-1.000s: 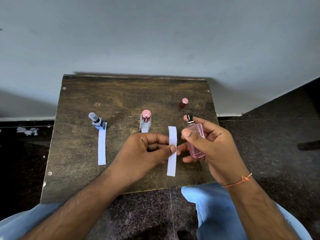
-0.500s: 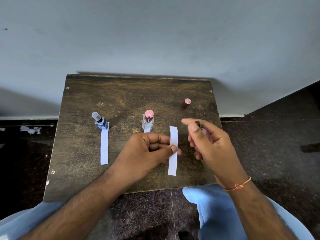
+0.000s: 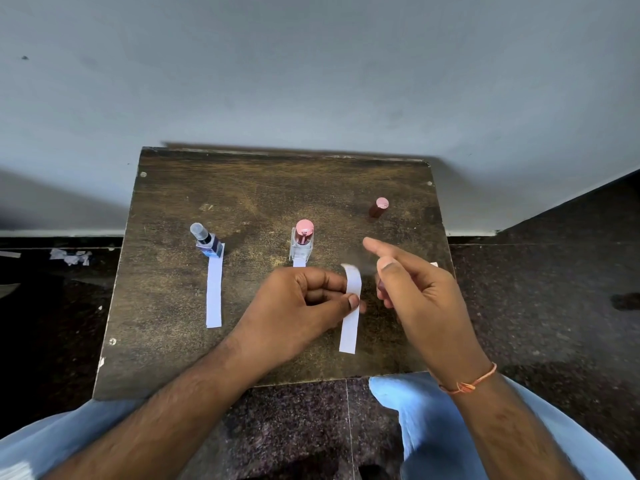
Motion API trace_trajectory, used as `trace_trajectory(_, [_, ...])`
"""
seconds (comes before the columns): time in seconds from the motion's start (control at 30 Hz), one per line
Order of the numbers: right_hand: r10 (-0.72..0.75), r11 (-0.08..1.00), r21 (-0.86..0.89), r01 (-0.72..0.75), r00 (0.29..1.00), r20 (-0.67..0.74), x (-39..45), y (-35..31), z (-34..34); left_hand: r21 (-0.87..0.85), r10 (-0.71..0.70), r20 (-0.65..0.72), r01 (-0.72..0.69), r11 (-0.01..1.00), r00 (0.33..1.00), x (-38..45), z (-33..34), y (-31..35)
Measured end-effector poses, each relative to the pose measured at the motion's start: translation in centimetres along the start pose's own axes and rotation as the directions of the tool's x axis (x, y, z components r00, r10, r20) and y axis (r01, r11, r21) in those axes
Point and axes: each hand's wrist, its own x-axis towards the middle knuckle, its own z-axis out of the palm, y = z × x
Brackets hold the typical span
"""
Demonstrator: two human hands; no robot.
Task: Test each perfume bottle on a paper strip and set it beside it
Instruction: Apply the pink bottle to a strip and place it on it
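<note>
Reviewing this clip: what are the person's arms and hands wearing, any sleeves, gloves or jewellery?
Both forearms are bare, with no sleeves in view and no gloves. The left hand and its wrist carry nothing. The right hand has a thin orange thread bracelet, knotted, around the wrist. No rings or watch show. Light blue trousers cover the knees below.

Soft, even daylight falls on my bench [image 3: 242, 188], a bit dim, with no glare. A dark shadow lies along the wall [image 3: 311, 81] just behind its far edge. My right hand [image 3: 415, 292] is motion-blurred. The wide lens bows the edges; the floor [image 3: 554, 306] goes murky.
</note>
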Motion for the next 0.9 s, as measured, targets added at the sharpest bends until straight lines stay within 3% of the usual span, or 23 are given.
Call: trace_trajectory(0.9, [0.039, 0.999, -0.014, -0.039, 0.999, -0.005, -0.08, -0.24, -0.59, 0.014, -0.002, -0.003, 0.002, 1.000, 1.000, -0.07, -0.06, 0.86])
